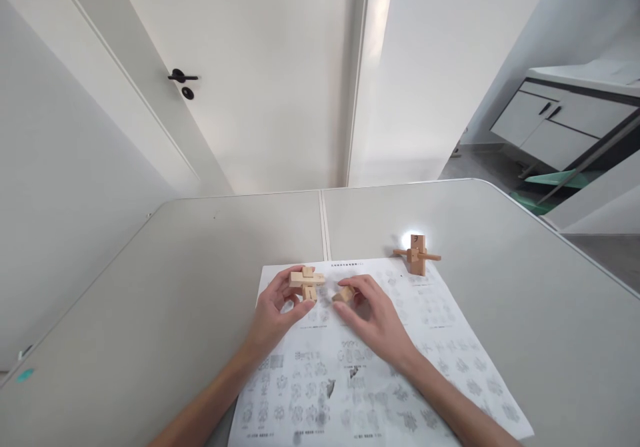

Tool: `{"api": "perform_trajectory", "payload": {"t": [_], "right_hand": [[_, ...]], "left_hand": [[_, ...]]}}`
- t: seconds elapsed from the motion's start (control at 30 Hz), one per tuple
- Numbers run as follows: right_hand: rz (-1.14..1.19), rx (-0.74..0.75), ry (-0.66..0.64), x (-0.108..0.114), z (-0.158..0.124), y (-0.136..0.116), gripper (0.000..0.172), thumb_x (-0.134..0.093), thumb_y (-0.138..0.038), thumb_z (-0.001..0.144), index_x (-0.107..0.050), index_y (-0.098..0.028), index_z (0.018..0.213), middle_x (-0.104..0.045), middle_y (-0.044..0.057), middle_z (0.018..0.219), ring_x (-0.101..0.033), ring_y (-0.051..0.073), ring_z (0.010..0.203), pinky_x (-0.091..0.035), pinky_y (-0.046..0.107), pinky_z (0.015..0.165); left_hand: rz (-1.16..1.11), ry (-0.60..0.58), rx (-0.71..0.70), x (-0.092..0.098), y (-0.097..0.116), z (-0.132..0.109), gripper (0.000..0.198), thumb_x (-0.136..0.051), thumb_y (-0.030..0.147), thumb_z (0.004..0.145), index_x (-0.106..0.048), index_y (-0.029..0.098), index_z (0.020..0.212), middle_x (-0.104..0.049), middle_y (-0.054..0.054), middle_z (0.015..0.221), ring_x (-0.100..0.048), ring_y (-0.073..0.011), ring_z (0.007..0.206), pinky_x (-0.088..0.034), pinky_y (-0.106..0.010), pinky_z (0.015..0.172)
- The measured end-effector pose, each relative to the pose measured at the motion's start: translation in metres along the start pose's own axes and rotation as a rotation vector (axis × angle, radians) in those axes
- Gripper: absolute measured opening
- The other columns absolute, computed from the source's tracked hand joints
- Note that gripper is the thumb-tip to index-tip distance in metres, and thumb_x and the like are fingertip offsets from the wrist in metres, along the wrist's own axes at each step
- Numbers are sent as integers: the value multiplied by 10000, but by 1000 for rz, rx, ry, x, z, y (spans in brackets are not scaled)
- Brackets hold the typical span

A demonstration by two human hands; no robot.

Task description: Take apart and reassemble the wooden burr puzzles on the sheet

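Note:
My left hand (281, 304) grips a partly joined set of wooden puzzle blocks (306, 280), with the thumb under the lower block and the fingers behind. Between the thumb and fingers of my right hand (373, 310) is a single short wooden block (343, 294), tilted and a little apart from the joined blocks. Both hands hover over a printed sheet (350, 394) covered with small diagrams. At the sheet's far right corner stands another wooden interlocking puzzle (417, 255), cross-shaped, with a dark mark on its upright piece.
The grey table (125, 314) has a seam (324, 227) running away from me. Beyond its far edge is a white door (260, 67) with a black handle (183, 76). A white cabinet (560, 124) stands at the far right, near a green object (557, 179).

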State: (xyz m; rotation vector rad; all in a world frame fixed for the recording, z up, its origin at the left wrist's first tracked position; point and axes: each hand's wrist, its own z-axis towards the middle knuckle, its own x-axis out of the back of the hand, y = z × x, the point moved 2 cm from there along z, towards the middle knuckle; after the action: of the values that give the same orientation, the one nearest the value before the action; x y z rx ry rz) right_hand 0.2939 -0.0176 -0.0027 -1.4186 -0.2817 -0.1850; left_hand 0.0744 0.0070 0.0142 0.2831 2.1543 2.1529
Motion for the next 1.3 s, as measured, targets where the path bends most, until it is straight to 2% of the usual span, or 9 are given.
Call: {"api": "perform_trajectory", "payload": {"t": [0.17,0.27,0.4,0.53,0.63,0.83,0.93,1.1,1.3], "right_hand": [[404,-231,-98,7,7,2,576,-350,-655,1050,-680,-201,922,-634,81,939,-577,212,830,-525,360,795],[516,-296,-105,9,8,3,520,-467,-665,1014,-699,-199,1004,-620,70,959,-535,179,775,-516,339,803],[596,-335,-165,8,7,0,434,-588,-619,978,-705,-209,1059,-598,61,968,-543,183,857,-512,352,905],[596,-314,-300,7,5,-2,381,-631,-577,972,-718,-218,1069,-603,43,943,-498,158,769,-503,350,846],[651,-339,-357,5,4,-4,464,-623,-579,980,-690,-213,1257,-606,32,875,-482,150,707,-496,339,762],[833,-511,-461,8,0,-3,707,-718,-492,950,-460,-246,1561,-623,-9,732,-525,137,603,-459,297,625],[929,-529,-556,9,-2,-1,682,-738,-485,941,-483,-265,1535,-666,-2,758,-567,124,575,-467,280,600],[980,-530,-597,7,-3,4,544,-756,-520,922,-616,-221,1354,-699,16,803,-634,117,616,-492,252,615],[938,-513,-656,6,-2,4,656,-864,-492,821,-614,-178,1339,-705,13,790,-660,121,595,-494,226,544]], "left_hand": [[22,11,-2,1,-3,0,522,-809,378,846,-614,228,1307,-702,-120,1286,-688,-208,946,-555,-323,807],[37,12,-4,1,-4,0,516,-810,373,847,-616,231,1303,-712,-111,1259,-685,-206,949,-546,-316,809],[58,35,-20,1,-2,0,522,-805,353,853,-589,242,1316,-719,-98,1236,-682,-197,936,-533,-304,783],[95,63,-85,0,-1,0,518,-804,319,858,-567,261,1314,-686,-98,1305,-676,-184,923,-514,-283,731],[135,63,-145,-1,-3,-1,539,-810,306,855,-554,277,1329,-641,-105,1384,-676,-182,908,-508,-276,687],[330,-3,-278,-4,-2,-8,633,-855,281,814,-566,338,1374,-632,-78,1424,-589,-129,743,-527,-297,707],[358,-88,-295,-7,0,-11,625,-852,283,822,-570,344,1376,-638,-76,1430,-582,-129,732,-531,-304,708],[333,-154,-306,-10,2,-12,607,-851,284,830,-568,330,1365,-630,-91,1461,-673,-200,954,-526,-293,700],[357,-174,-295,-9,0,-11,620,-847,279,834,-565,325,1384,-624,-100,1472,-678,-191,927,-538,-300,736]]}}
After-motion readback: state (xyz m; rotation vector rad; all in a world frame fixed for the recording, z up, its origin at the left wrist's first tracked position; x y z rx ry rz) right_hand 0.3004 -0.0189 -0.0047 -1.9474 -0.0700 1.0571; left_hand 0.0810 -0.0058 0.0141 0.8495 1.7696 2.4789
